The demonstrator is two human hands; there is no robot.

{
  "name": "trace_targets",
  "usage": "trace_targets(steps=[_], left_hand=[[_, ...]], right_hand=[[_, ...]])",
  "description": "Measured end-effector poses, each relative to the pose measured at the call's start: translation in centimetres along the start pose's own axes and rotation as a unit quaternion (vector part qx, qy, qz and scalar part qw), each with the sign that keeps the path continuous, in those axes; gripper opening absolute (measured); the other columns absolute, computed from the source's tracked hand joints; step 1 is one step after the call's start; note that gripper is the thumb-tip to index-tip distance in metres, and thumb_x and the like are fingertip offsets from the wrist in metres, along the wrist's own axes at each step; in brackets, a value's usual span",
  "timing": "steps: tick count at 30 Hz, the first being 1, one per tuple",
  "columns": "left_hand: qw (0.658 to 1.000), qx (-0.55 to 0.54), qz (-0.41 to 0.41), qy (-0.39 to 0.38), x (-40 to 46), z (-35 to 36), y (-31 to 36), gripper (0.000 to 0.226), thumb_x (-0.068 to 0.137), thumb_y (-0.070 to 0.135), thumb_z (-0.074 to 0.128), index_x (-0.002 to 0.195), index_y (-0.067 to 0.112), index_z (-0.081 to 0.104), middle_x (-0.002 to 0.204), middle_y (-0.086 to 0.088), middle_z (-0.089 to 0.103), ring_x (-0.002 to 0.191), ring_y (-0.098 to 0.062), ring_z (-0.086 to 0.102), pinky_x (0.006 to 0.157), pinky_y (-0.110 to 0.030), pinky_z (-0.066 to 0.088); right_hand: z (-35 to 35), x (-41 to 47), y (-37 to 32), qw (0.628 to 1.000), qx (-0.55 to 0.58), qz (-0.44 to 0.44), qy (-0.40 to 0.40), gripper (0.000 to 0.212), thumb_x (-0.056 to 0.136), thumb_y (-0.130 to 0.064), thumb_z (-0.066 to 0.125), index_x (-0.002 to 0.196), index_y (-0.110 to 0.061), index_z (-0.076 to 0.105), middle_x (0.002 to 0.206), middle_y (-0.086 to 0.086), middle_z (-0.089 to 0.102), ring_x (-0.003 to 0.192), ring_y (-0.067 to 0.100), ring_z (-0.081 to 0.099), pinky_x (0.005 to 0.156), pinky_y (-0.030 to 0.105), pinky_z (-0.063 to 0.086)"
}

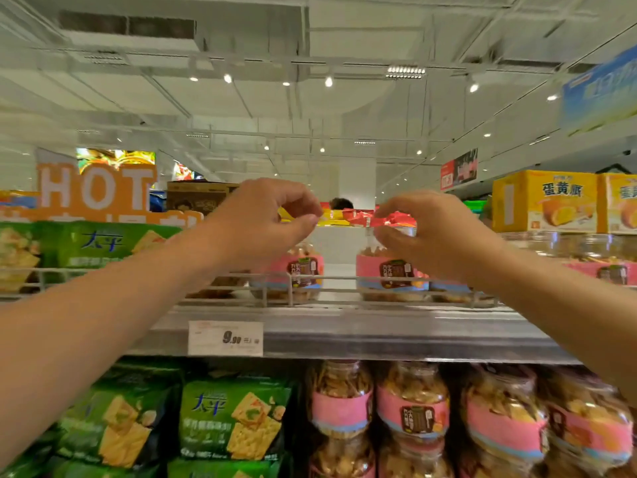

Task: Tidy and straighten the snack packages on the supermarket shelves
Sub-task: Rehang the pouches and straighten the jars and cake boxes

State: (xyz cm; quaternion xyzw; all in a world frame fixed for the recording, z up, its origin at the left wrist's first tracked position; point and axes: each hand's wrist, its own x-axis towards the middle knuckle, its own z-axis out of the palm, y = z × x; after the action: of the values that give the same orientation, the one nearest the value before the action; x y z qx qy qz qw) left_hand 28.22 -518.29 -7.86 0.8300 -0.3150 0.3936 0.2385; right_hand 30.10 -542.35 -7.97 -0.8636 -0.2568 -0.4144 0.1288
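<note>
On the top shelf stand clear biscuit jars with pink labels. My right hand grips the red lid of the right jar, fingers over the top and thumb below. My left hand is raised over the left jar with thumb and fingers pinched together. That jar's top is hidden behind the hand, so I cannot tell whether the hand holds it. A gap lies between the two jars.
Green cracker bags fill the top shelf's left, with more on the shelf below. More pink-label jars stand lower right. Yellow boxes rest on jars at upper right. A wire rail fronts the shelf, above a price tag.
</note>
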Motion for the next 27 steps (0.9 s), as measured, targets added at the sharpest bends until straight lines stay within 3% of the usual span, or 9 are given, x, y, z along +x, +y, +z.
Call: trace_targets(steps=[4, 7, 9, 13, 17, 20, 23, 27], left_hand=[[0.998, 0.031, -0.042, 0.036, -2.2, -5.1, -3.3, 0.016, 0.089, 0.019, 0.067, 0.082, 0.034, 0.07, 0.075, 0.015, 0.069, 0.072, -0.003, 0.062, 0.067, -0.025, 0.05], [0.995, 0.074, -0.059, 0.01, -3.1, -7.5, -5.4, 0.017, 0.087, 0.025, 0.067, 0.08, 0.04, 0.064, 0.078, 0.022, 0.066, 0.079, 0.004, 0.06, 0.065, -0.014, 0.044], [0.988, 0.126, -0.085, -0.041, -3.6, -8.4, -6.8, 0.007, 0.086, 0.038, 0.065, 0.087, 0.042, 0.06, 0.09, 0.026, 0.06, 0.091, 0.002, 0.057, 0.067, -0.01, 0.036], [0.962, 0.215, -0.107, -0.128, -4.3, -8.5, -8.7, 0.044, 0.076, 0.07, 0.056, 0.112, 0.046, 0.052, 0.108, 0.015, 0.045, 0.099, -0.007, 0.047, 0.078, -0.029, 0.037], [0.956, 0.219, -0.142, -0.134, -4.6, -6.7, -8.6, 0.069, 0.063, 0.08, 0.053, 0.117, 0.041, 0.038, 0.112, 0.004, 0.04, 0.093, -0.017, 0.049, 0.075, -0.033, 0.042], [0.947, 0.248, -0.166, -0.118, -4.4, -5.5, -8.1, 0.096, 0.055, 0.091, 0.046, 0.129, 0.031, 0.032, 0.128, -0.008, 0.04, 0.107, -0.028, 0.053, 0.081, -0.038, 0.049], [0.936, 0.27, -0.196, -0.109, -3.8, -4.8, -7.8, 0.107, 0.059, 0.09, 0.05, 0.139, 0.024, 0.026, 0.141, -0.016, 0.035, 0.121, -0.035, 0.049, 0.086, -0.042, 0.048], [0.939, 0.241, -0.221, -0.104, -3.2, -4.5, -7.5, 0.086, 0.071, 0.068, 0.062, 0.134, 0.019, 0.03, 0.13, -0.017, 0.04, 0.109, -0.033, 0.053, 0.069, -0.033, 0.041]], right_hand=[[2.3, 1.5, -4.9, 0.998, 0.033, -0.035, -0.025, 0.033, 0.092, -0.045, 0.059, 0.12, -0.03, 0.064, 0.123, -0.008, 0.063, 0.095, 0.008, 0.053, 0.079, 0.024, 0.036], [3.8, 3.0, -7.4, 0.997, 0.055, -0.025, -0.04, 0.036, 0.09, -0.05, 0.058, 0.12, -0.03, 0.063, 0.11, -0.011, 0.059, 0.092, 0.012, 0.059, 0.074, 0.025, 0.04], [4.7, 4.0, -8.4, 0.996, 0.064, -0.015, -0.056, 0.041, 0.088, -0.053, 0.058, 0.123, -0.032, 0.061, 0.102, -0.015, 0.054, 0.086, 0.01, 0.062, 0.064, 0.02, 0.039], [6.1, 5.8, -9.4, 0.994, 0.063, 0.017, -0.083, 0.04, 0.088, -0.05, 0.058, 0.127, -0.039, 0.058, 0.106, -0.011, 0.056, 0.085, 0.01, 0.061, 0.062, 0.011, 0.037], [6.7, 7.0, -10.1, 0.99, 0.055, 0.063, -0.111, 0.032, 0.09, -0.042, 0.055, 0.12, -0.04, 0.063, 0.102, -0.009, 0.06, 0.082, 0.006, 0.06, 0.065, 0.019, 0.046], [6.8, 7.2, -10.4, 0.99, 0.053, 0.073, -0.112, 0.028, 0.089, -0.039, 0.056, 0.115, -0.037, 0.069, 0.093, -0.014, 0.067, 0.079, 0.002, 0.06, 0.064, 0.016, 0.045], [6.8, 7.4, -10.4, 0.988, 0.053, 0.078, -0.119, 0.028, 0.089, -0.044, 0.058, 0.113, -0.035, 0.071, 0.092, -0.012, 0.069, 0.082, 0.008, 0.064, 0.073, 0.026, 0.053], [6.8, 7.6, -10.2, 0.987, 0.042, 0.078, -0.131, 0.033, 0.086, -0.054, 0.06, 0.111, -0.035, 0.071, 0.101, -0.005, 0.071, 0.087, 0.012, 0.066, 0.084, 0.036, 0.056]])
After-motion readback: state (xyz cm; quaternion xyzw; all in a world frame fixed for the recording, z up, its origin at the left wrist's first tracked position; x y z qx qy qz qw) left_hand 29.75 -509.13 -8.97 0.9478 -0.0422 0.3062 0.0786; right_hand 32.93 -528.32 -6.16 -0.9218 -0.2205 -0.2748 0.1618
